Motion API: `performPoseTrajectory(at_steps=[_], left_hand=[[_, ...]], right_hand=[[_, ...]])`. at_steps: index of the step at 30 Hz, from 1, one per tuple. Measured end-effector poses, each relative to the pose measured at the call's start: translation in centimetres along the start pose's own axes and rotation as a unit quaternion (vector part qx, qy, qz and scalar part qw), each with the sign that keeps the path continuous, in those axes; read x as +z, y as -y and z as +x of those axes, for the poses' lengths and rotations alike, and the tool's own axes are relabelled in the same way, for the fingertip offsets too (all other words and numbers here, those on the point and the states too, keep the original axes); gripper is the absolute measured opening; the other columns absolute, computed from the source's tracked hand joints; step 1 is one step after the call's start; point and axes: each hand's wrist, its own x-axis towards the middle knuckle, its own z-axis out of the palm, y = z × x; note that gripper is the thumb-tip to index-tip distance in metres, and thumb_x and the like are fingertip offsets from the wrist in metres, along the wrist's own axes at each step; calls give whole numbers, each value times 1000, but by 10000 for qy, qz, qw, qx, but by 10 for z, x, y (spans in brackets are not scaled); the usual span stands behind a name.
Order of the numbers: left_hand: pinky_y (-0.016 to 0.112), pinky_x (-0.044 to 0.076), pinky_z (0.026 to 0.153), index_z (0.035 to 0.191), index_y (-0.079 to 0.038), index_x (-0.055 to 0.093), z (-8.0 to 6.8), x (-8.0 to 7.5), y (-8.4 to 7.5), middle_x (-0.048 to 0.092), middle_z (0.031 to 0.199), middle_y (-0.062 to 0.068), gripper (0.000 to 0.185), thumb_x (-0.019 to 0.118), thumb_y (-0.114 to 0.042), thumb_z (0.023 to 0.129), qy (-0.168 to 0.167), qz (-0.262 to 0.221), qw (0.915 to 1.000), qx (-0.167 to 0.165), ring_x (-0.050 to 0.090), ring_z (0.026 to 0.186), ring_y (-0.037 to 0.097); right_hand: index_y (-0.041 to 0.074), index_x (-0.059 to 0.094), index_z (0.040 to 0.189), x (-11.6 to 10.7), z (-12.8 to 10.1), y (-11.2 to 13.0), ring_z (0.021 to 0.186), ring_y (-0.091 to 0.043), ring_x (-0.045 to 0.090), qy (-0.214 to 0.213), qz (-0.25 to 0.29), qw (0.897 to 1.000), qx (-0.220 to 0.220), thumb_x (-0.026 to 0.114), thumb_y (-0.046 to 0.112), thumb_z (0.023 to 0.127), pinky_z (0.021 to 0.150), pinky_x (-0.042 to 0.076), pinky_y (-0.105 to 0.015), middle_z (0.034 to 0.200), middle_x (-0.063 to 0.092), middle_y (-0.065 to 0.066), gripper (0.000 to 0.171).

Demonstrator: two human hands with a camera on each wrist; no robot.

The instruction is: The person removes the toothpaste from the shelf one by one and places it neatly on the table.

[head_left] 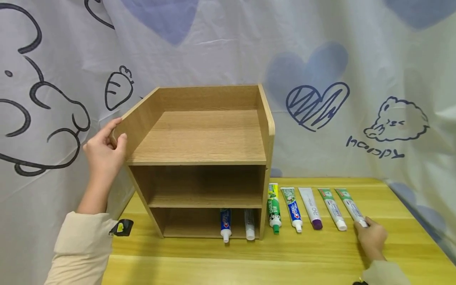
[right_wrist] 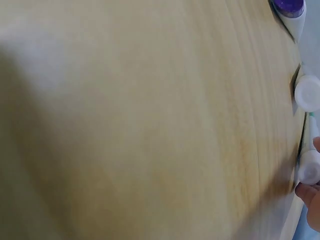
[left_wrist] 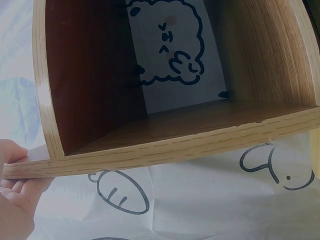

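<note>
One wooden shelf unit (head_left: 210,136), centre of the frame, its left side panel pinched by the left hand (head_left: 105,152); a blue tube (head_left: 225,221) and a pale tube (head_left: 249,223) lie in its bottom compartment. One green-topped tube (head_left: 350,204), lower right, lies on the counter (head_left: 256,263), its cap end clamped between the fingers of the right hand (head_left: 372,238). Alongside, leftward: a green-and-white tube (head_left: 332,206), a purple-capped tube (head_left: 309,204), a blue-and-green tube (head_left: 293,206), a yellow-and-green tube (head_left: 273,204).
</note>
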Motion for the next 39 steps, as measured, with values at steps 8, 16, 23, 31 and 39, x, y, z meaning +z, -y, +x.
performPoseTrajectory(at_steps=[8,16,23,31,39], left_hand=[[11,17,39,111,-6,68,0,1,-2,30,46,-21,35,57,3,79,-23,-27,10000,64,23,38,-9],[11,16,40,111,-7,68,-1,1,-1,30,46,-21,36,58,3,78,-29,59,9999,87,23,39,-9],[10,17,39,111,-7,68,-1,1,-2,30,46,-22,35,58,3,78,-25,36,10000,22,23,38,-10],[10,17,38,112,-8,68,0,1,-5,30,46,-22,36,57,3,79,4,16,10000,-82,23,37,-10],[11,17,38,112,-5,67,-1,2,-5,28,46,-24,35,56,3,79,3,-3,10000,-96,22,38,-11]], right_hand=[[-16,54,115,-6,-8,5,95,-49,55,-1070,338,9930,-364,51,6,87,81,43,-53,107,55,-38,36],[-16,62,101,-2,-24,23,63,6,54,-1787,830,9692,-1477,62,-4,78,60,21,5,94,61,-36,26],[-15,65,96,2,-38,42,72,30,38,-2275,1843,9410,-1697,65,-9,75,67,32,8,97,63,-33,22],[-16,64,98,0,-56,62,75,26,46,-2134,2329,9346,-1636,65,-9,75,69,41,2,99,62,-33,24],[-14,66,94,9,-75,70,73,25,50,-1954,2468,9228,-2221,68,-13,70,66,42,1,95,68,4,24]])
